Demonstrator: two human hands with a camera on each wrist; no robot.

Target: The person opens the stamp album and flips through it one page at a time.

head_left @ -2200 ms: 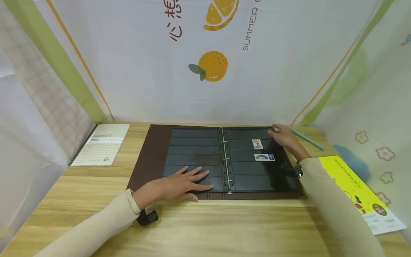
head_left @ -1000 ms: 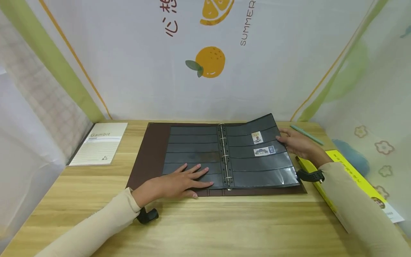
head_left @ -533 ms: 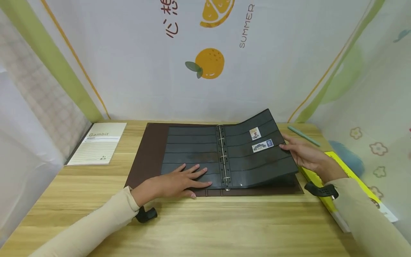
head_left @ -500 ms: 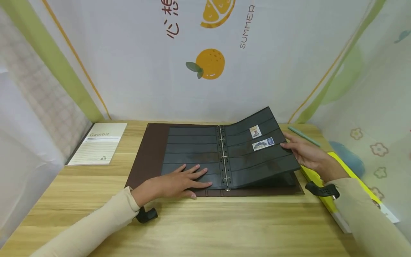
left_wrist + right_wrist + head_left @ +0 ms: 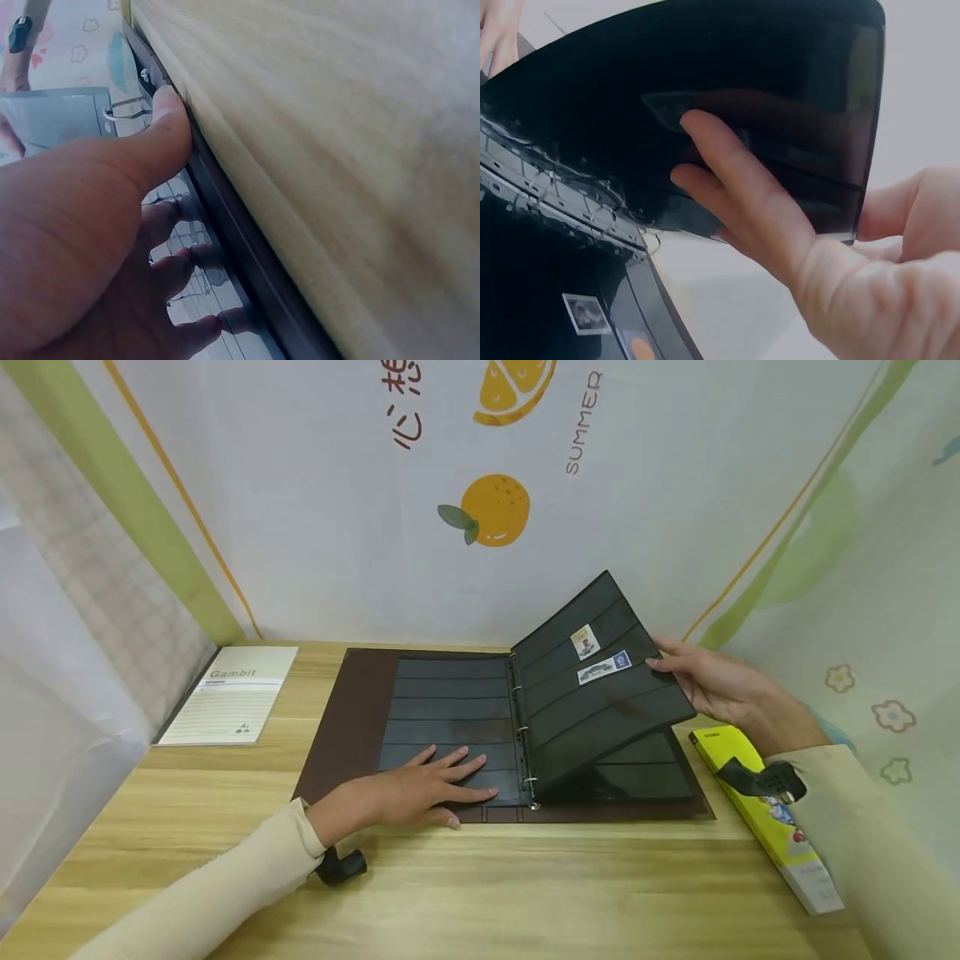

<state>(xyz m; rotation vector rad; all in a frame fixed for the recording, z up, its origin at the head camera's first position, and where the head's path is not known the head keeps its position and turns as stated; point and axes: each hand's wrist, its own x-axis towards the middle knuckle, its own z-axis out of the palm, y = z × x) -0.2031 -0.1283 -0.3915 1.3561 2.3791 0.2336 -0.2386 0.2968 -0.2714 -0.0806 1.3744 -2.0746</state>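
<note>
A brown ring-bound stamp album (image 5: 330,727) lies spread on the table, its black pages divided into strip pockets. My left hand (image 5: 412,789) rests flat with fingers spread on the left page (image 5: 453,693); in the left wrist view its thumb lies along the album's edge (image 5: 225,202). My right hand (image 5: 716,685) pinches the outer edge of the right page (image 5: 570,718), which stands tilted up from the rings (image 5: 522,727). Two stamps show on it, a small upright one (image 5: 585,642) and a wider one (image 5: 604,667). Under it another black page (image 5: 637,781) shows. In the right wrist view, fingers (image 5: 742,180) lie against the lifted page's underside.
A pale notebook (image 5: 228,693) lies at the left of the wooden table (image 5: 487,893). A yellow and white box (image 5: 761,810) sits right of the album, partly under the right forearm. A printed white curtain (image 5: 337,527) hangs right behind the table.
My right hand has taken the right page by its edge and raised it up and leftward, uncovering part of the page below. The left hand has stayed in place.
</note>
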